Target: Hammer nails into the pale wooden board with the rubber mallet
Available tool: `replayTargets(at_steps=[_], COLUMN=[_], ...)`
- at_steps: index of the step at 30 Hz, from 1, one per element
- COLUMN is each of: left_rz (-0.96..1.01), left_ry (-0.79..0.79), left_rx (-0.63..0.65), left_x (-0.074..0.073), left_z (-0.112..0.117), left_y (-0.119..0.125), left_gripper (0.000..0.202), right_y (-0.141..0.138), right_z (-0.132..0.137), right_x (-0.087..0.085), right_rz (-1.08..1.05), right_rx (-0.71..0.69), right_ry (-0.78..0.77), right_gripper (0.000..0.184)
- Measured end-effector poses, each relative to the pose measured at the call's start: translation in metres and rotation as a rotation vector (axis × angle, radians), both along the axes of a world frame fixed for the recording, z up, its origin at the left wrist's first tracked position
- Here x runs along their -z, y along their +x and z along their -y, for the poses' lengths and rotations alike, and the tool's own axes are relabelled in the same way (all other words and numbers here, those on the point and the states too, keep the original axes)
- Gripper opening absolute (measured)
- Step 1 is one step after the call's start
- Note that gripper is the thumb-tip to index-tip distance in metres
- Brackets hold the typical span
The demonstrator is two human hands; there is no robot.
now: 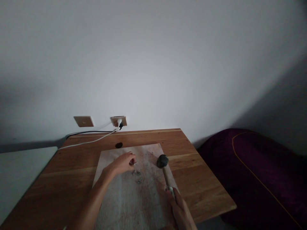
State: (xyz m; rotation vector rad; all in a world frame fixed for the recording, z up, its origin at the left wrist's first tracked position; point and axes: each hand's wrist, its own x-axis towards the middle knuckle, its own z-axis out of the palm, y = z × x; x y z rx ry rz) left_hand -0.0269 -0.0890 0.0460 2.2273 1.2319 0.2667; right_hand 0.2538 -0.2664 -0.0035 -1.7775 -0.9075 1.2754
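My right hand is wrapped round the handle of a rubber mallet with a black head and a pale shaft. The mallet's head is over the right edge of a pale, worn wooden board. Above the board, my left hand has its fingers pinched together, and a thin shiny tip like a nail's pokes out from them. Just below those fingers lies a small heap of loose nails, too dim to make out singly.
The board lies on a brown wooden table against a white wall. Cords run from a wall socket along the table's back left, near a dark round hole. A white surface adjoins at left; a purple beanbag-like mass is at right.
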Motion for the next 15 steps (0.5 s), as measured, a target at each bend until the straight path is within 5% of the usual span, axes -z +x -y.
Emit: replayTargets(at_steps=[9,15], left_rz=[0.165,0.079], left_ry=[0.049,0.079], left_rx=[0.016,0.101], left_x=[0.0,0.003], left_z=[-0.016,-0.021], left_y=[0.027,0.029], left_gripper=[0.011,0.036], right_y=[0.001,0.001], right_z=[0.0,0.0], right_x=[0.0,-0.002], right_rz=[0.024,0.033], right_rx=[-0.045,-0.072], right_ry=[0.067,0.107], right_gripper=[0.079,0.074])
